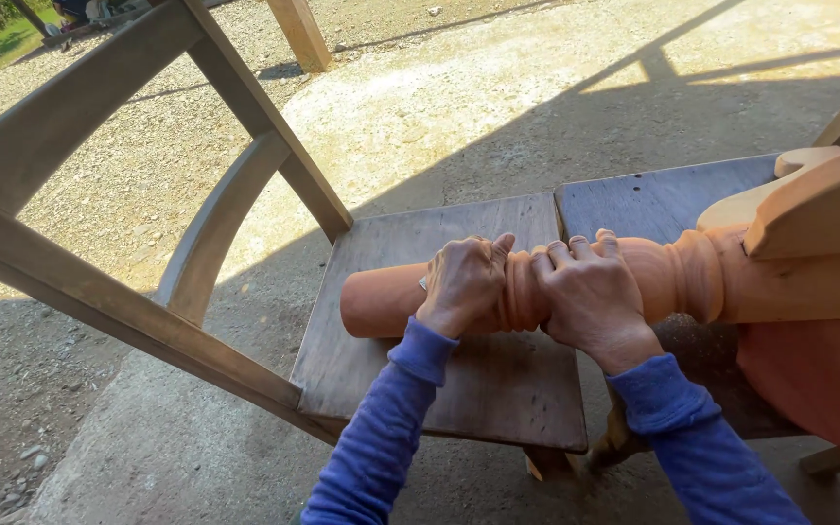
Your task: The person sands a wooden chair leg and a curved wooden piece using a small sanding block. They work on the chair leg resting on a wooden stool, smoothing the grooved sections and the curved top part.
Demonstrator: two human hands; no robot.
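1. The left hand [464,284] is seen clenched over a turned, reddish-orange wooden furniture leg [537,289], its fingers wrapped across the top and the thumb pointing right; a ring shows on one finger.

2. Just beside it, to the right, the right hand [590,297] is likewise closed around the same leg, gripping the ringed, lathe-cut section; the two hands are nearly touching.

3. Both arms are covered by blue knitted sleeves [391,437] reaching in from the near edge.

4. The leg is held lying on its side, its plain rounded end pointing left above a dark, worn wooden chair seat [478,389], while its right end is joined to a larger pale-orange carved wooden piece [809,253] at the right edge.

5. A second dark wooden seat [653,199] is set just beside the first, beneath the carved piece.

6. The weathered grey wooden chair back [99,185], with its curved rail, is seen rising to the left and far side.

7. Beyond lie a sunlit concrete slab [498,107] and a gravel yard [138,165], crossed by long shadows.

8. As for progress, the leg appears already shaped and evenly coloured; whether it is fully seated in the carved piece cannot be told, as nothing at the joint is shown clearly.
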